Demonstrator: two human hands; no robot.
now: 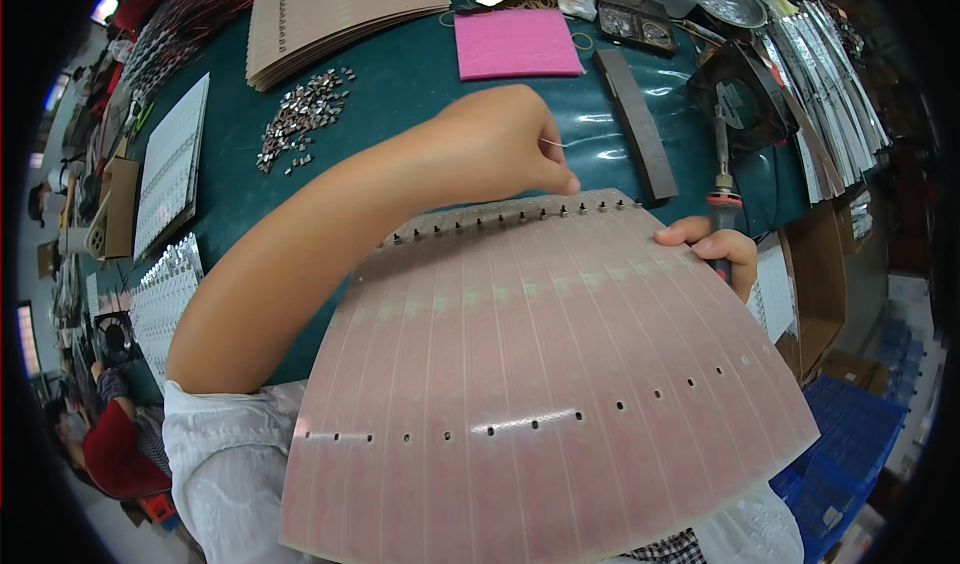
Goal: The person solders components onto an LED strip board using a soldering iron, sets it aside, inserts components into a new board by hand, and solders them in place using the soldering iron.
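Note:
A large pale pink panel [520,334], scored into several strips, lies tilted in front of me. A row of small dark upright parts [520,215] runs along its far edge, and a row of dark holes crosses its near part. My left hand [505,144] is closed above that far edge, with a thin silvery wire [553,143] showing at its fingers. At the panel's right edge, my right hand [722,251] is wrapped round the handle of a soldering iron [724,199], whose metal tip points away from me. The rest of the handle is hidden.
Small metal pieces [305,114] lie heaped on the green table mat [400,74]. Stacked brown panels [340,14], a pink sponge pad [515,44], a grey bar [636,124] and a black fan [742,99] stand farther back. Blue crates [840,444] are at the right.

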